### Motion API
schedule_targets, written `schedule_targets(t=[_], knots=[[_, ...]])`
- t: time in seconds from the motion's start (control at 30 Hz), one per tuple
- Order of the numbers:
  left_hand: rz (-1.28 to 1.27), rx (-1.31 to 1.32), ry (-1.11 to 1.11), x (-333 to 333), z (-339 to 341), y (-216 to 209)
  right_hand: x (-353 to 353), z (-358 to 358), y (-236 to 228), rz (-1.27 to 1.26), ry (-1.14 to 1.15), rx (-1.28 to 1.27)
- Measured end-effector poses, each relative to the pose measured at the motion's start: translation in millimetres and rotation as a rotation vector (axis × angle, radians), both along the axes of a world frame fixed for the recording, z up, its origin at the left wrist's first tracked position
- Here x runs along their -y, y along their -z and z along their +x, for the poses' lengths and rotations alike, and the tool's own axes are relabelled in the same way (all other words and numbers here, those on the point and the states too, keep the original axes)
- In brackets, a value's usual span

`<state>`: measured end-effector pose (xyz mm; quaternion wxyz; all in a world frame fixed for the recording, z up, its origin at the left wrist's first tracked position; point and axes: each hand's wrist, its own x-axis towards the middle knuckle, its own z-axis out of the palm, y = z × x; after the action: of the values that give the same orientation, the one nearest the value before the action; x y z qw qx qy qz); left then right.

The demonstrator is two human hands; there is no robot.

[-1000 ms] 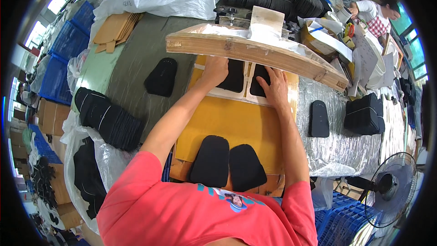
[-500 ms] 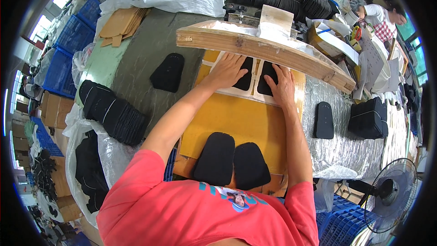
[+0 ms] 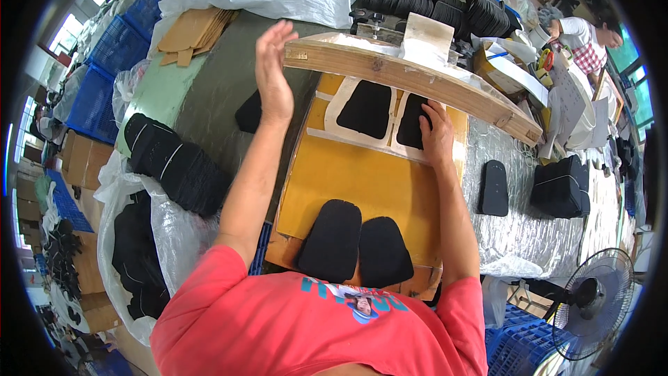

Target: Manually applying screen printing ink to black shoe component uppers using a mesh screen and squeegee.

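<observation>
My left hand [image 3: 273, 73] is raised beside the left end of a tilted wooden frame [image 3: 403, 73], fingers stretched out; whether it touches the wood I cannot tell. My right hand [image 3: 436, 134] lies on the right edge of a black fabric piece [image 3: 412, 122], fingers extended. That piece and a second black piece [image 3: 365, 110] sit in white-bordered cutouts on a yellow board [image 3: 358, 174]. At the board's near edge lie two more black pieces [image 3: 330, 240] [image 3: 384, 251], side by side. Another black piece [image 3: 248, 113] is partly hidden behind my left forearm.
Tied black stacks stand at left [image 3: 174, 167] and right [image 3: 557, 186], with a single black piece [image 3: 495, 188] near the right one. Cardboard sheets [image 3: 195, 31] lie far left. A fan [image 3: 595, 299] stands lower right. Two other people are at the far side.
My left hand has lifted off the left black piece and moved left, up to the frame's end. My right hand stays on the right piece, shifted slightly toward its right edge.
</observation>
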<state>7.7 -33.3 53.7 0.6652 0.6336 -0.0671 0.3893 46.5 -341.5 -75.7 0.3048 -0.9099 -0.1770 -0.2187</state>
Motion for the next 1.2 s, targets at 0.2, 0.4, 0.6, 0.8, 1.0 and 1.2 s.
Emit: schedule_targets(t=[0.2, 0.4, 0.6, 0.8, 1.0, 1.2], knots=[[0.387, -0.085, 0.200, -26, -41, 8, 75, 8, -6, 0.372, 0.021, -0.093], [0.150, -0.382, 0.279, -8, -103, 83, 108, 39, -53, 0.462, 0.229, 0.001], [0.458, -0.515, 0.220, -5, -103, 114, -2, 85, -100, -0.305, 0.045, 0.224], [0.503, -0.456, 0.152, -4, -104, 111, -34, 33, -78, -0.362, -0.107, 0.078], [0.525, -0.435, 0.122, -8, -103, 113, -85, 0, -110, -0.258, -0.243, -0.207], [0.512, -0.419, 0.158, -1, -97, 115, -106, 66, -82, -0.211, -0.129, 0.093]])
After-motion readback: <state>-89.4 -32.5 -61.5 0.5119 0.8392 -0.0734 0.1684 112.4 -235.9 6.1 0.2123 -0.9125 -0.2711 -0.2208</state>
